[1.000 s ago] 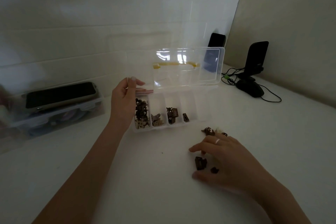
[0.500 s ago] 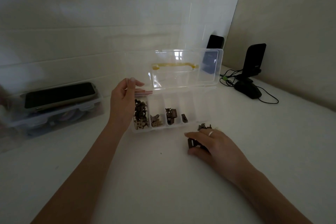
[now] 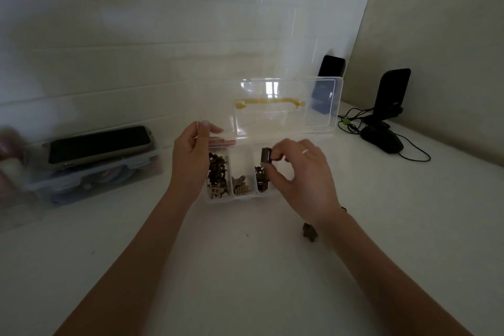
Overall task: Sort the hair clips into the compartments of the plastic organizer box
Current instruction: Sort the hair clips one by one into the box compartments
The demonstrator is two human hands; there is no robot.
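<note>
The hair clip (image 3: 266, 156) is up off the table now, pinched in my right hand (image 3: 302, 177) over the third compartment, left hand (image 3: 191, 157) gripping the organizer box (image 3: 218, 200) edge — ready to drop.

Clear organizer box open on the white table, hair clips part sorted.

The plastic organizer box (image 3: 218, 200) is transparent, its lid (image 3: 286, 106) standing up at the back with a yellow handle (image 3: 268, 102) across it. The leftmost compartment holds a heap of dark brown clips (image 3: 217, 176); the next holds a few lighter tan clips (image 3: 241, 185) at its near end; the third holds dark clips (image 3: 261, 181). A dark, boxy clip (image 3: 266, 156) is pinched in the fingers of the right hand (image 3: 302, 174) above that third compartment. The left hand (image 3: 189, 161) grips the box's left end. One dark clip (image 3: 310, 232) lies loose on the table, near the right wrist.
</note>
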